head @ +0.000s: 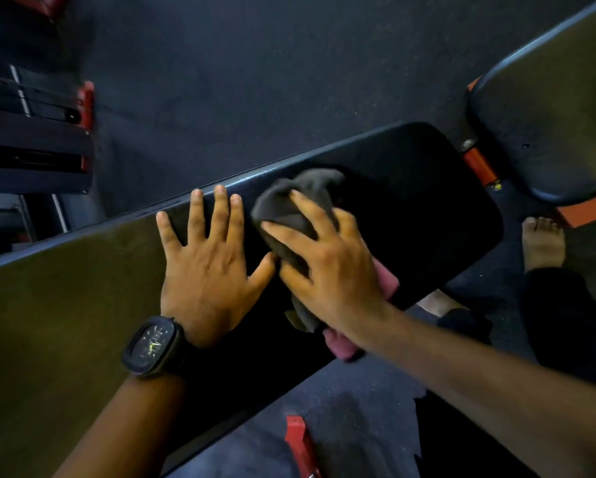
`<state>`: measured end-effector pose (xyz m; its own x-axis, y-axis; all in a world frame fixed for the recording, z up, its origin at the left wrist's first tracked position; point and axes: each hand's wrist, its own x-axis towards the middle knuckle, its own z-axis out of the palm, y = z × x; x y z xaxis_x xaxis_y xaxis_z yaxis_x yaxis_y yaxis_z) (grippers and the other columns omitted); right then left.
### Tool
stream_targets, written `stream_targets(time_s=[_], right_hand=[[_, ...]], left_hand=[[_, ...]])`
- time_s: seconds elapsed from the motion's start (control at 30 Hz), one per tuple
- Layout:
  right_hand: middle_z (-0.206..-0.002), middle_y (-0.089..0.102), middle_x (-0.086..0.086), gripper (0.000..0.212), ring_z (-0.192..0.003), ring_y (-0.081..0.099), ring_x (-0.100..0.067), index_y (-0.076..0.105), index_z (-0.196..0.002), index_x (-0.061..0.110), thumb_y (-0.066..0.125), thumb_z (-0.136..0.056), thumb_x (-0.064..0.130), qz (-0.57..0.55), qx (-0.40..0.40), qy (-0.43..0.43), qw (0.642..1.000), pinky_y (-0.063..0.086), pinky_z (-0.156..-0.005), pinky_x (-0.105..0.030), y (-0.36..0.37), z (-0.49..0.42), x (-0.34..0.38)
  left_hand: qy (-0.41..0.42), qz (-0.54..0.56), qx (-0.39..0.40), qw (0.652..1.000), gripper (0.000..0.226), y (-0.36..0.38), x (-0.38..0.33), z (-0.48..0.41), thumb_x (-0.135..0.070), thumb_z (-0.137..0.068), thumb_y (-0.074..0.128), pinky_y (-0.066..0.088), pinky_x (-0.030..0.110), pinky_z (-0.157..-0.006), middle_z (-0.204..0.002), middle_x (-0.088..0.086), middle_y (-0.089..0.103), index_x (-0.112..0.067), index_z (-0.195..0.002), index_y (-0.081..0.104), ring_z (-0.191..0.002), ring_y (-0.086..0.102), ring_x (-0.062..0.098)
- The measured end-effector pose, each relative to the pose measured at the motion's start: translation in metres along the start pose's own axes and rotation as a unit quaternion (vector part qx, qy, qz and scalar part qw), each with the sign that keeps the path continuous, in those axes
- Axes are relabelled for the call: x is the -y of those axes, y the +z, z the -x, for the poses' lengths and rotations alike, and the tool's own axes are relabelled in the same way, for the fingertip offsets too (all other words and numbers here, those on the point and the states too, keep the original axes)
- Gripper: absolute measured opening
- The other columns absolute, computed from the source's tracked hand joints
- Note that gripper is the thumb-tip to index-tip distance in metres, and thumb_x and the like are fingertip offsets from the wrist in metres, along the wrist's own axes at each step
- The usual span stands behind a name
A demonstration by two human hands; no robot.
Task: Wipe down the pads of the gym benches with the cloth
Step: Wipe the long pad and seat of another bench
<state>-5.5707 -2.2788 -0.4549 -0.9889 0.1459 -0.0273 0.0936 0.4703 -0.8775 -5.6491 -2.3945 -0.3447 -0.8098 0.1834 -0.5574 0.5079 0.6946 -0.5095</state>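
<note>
The right grip (327,267), fingers spread, presses the crumpled dark grey cloth (279,205) on the long black padded bench (427,208). The left grip (203,270) lies flat and spread beside it. Wiping seems midway; the neighbouring black pad (548,115) is probably not yet done.

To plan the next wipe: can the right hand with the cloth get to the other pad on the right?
Probably yes. The right hand presses the cloth on the near pad, close to its end; only a gap with an orange frame lies before the second pad.
</note>
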Motion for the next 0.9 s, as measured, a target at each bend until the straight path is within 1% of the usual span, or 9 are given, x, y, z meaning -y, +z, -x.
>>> stream_targets(time_s=[0.1, 0.23, 0.3, 0.43, 0.57, 0.67, 0.77, 0.83, 0.9], right_hand=[[-0.16, 0.036, 0.004, 0.06, -0.12, 0.049, -0.034, 0.051, -0.141, 0.049, 0.049, -0.081, 0.05, 0.049, 0.012, -0.034, 0.998, 0.052, -0.09, -0.048, 0.004, -0.058, -0.021], [-0.162, 0.028, 0.001, 0.06, -0.126, 0.043, -0.034, 0.042, -0.146, 0.047, 0.05, -0.087, 0.046, 0.08, -0.025, 0.165, 0.983, 0.049, -0.094, -0.047, -0.014, -0.039, -0.074], [-0.161, 0.027, -0.001, 0.062, -0.126, 0.039, -0.031, 0.043, -0.147, 0.043, 0.05, -0.085, 0.043, 0.063, -0.03, 0.196, 0.978, 0.048, -0.094, -0.041, -0.023, 0.004, -0.07], [-0.159, 0.035, 0.0, 0.056, -0.12, 0.043, -0.031, 0.055, -0.139, 0.042, 0.051, -0.083, 0.044, 0.036, -0.028, 0.106, 0.993, 0.05, -0.088, -0.041, -0.01, 0.033, -0.029], [-0.16, 0.036, 0.004, 0.057, -0.12, 0.049, -0.035, 0.054, -0.138, 0.048, 0.051, -0.082, 0.047, 0.054, 0.004, -0.033, 0.998, 0.053, -0.09, -0.047, -0.003, -0.051, -0.047], [-0.161, 0.032, 0.006, 0.056, -0.122, 0.047, -0.034, 0.049, -0.141, 0.049, 0.055, -0.085, 0.044, 0.077, -0.005, 0.082, 0.994, 0.052, -0.093, -0.047, -0.009, -0.078, -0.083], [-0.161, 0.029, 0.002, 0.057, -0.126, 0.041, -0.031, 0.047, -0.144, 0.044, 0.061, -0.089, 0.038, 0.076, -0.031, 0.196, 0.977, 0.05, -0.096, -0.045, -0.02, -0.034, -0.09], [-0.16, 0.029, 0.004, 0.058, -0.123, 0.041, -0.028, 0.048, -0.143, 0.044, 0.06, -0.087, 0.038, 0.041, -0.023, 0.16, 0.986, 0.049, -0.094, -0.04, -0.022, 0.006, -0.067], [-0.16, 0.033, 0.007, 0.056, -0.12, 0.043, -0.027, 0.052, -0.14, 0.046, 0.055, -0.085, 0.04, -0.008, -0.01, 0.045, 0.999, 0.049, -0.092, -0.037, -0.016, 0.025, -0.045]], left_hand=[[-0.006, 0.0, -0.001, 1.0, 0.094, 0.002, -0.003, -0.002, -0.073, -0.087, 0.003, -0.001, 0.067, -0.117, -0.167, 0.008, -0.001, -0.013, -0.159, 0.005, -0.153, -0.007, 0.031], [-0.002, 0.001, 0.006, 1.0, 0.092, 0.001, -0.004, -0.004, -0.074, -0.087, 0.001, -0.007, 0.065, -0.116, -0.167, 0.007, -0.009, -0.016, -0.158, -0.002, -0.152, -0.014, 0.03], [-0.001, 0.008, 0.0, 1.0, 0.092, 0.001, -0.005, -0.007, -0.075, -0.086, 0.0, -0.008, 0.065, -0.116, -0.166, 0.006, -0.012, -0.017, -0.158, -0.006, -0.152, -0.017, 0.03], [0.009, 0.002, -0.005, 1.0, 0.09, 0.005, -0.011, -0.014, -0.074, -0.088, 0.001, -0.006, 0.066, -0.116, -0.167, 0.006, -0.008, -0.016, -0.158, -0.003, -0.152, -0.014, 0.03], [-0.001, 0.001, -0.007, 1.0, 0.091, 0.004, -0.018, -0.016, -0.073, -0.087, 0.0, -0.005, 0.066, -0.116, -0.167, 0.006, -0.008, -0.016, -0.158, -0.002, -0.152, -0.013, 0.03], [-0.002, -0.003, 0.001, 1.0, 0.092, 0.003, -0.022, -0.019, -0.074, -0.086, -0.001, -0.007, 0.065, -0.116, -0.167, 0.006, -0.009, -0.016, -0.158, -0.004, -0.152, -0.015, 0.03], [0.003, -0.002, 0.006, 1.0, 0.092, 0.003, -0.022, -0.023, -0.075, -0.085, -0.004, -0.008, 0.065, -0.115, -0.166, 0.006, -0.011, -0.018, -0.157, -0.007, -0.152, -0.016, 0.03], [0.007, 0.001, 0.007, 1.0, 0.091, 0.003, -0.023, -0.023, -0.075, -0.086, -0.003, -0.008, 0.065, -0.116, -0.166, 0.006, -0.012, -0.018, -0.157, -0.007, -0.151, -0.017, 0.03], [0.012, 0.005, 0.009, 1.0, 0.091, 0.003, -0.026, -0.024, -0.073, -0.086, -0.004, -0.007, 0.066, -0.116, -0.166, 0.006, -0.014, -0.017, -0.157, -0.008, -0.151, -0.018, 0.029]])
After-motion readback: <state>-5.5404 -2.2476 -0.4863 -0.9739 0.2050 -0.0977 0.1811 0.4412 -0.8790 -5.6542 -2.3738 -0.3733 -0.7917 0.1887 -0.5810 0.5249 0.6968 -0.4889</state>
